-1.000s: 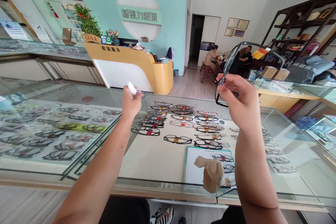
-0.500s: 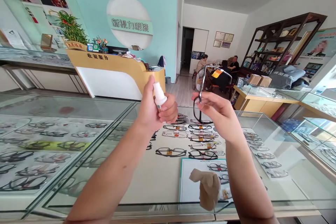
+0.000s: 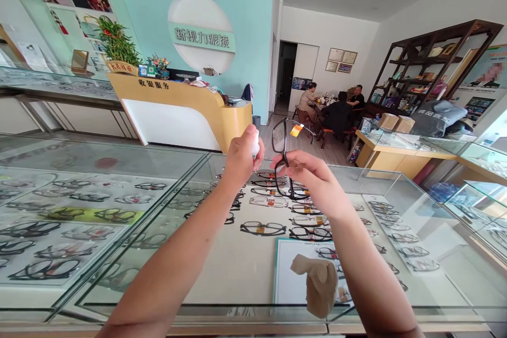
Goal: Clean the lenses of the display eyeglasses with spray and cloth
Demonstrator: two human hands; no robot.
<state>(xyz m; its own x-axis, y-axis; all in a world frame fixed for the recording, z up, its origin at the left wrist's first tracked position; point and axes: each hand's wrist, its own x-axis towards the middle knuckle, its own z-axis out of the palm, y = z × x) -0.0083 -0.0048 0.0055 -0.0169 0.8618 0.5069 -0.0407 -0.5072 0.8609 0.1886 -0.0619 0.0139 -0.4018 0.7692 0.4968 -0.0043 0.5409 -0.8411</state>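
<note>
My left hand (image 3: pixel 242 156) is closed around a small white spray bottle (image 3: pixel 255 145), thumb on its top, the bottle mostly hidden by the fingers. To its right, my right hand (image 3: pixel 307 174) pinches a pair of dark-framed eyeglasses (image 3: pixel 284 157) near the bridge. The glasses are held on end, one lens above the other, with an orange tag (image 3: pixel 296 130) on the upper part. Bottle and glasses are close together but apart, above the glass display case. A crumpled brown cloth (image 3: pixel 320 285) lies on the glass near the front edge.
Rows of eyeglasses (image 3: pixel 263 228) lie inside the glass display case (image 3: pixel 222 274). Another glass case (image 3: pixel 158 161) adjoins at left. Beyond stand a yellow-and-white counter (image 3: pixel 170 119) and several people seated at a table (image 3: pixel 338 116). Wooden shelves (image 3: pixel 425 66) stand at the right.
My right hand has brought the glasses left and slightly down, nearer the bottle. My left hand has turned and moved a little right, so less of the bottle shows. The view shifted slightly.
</note>
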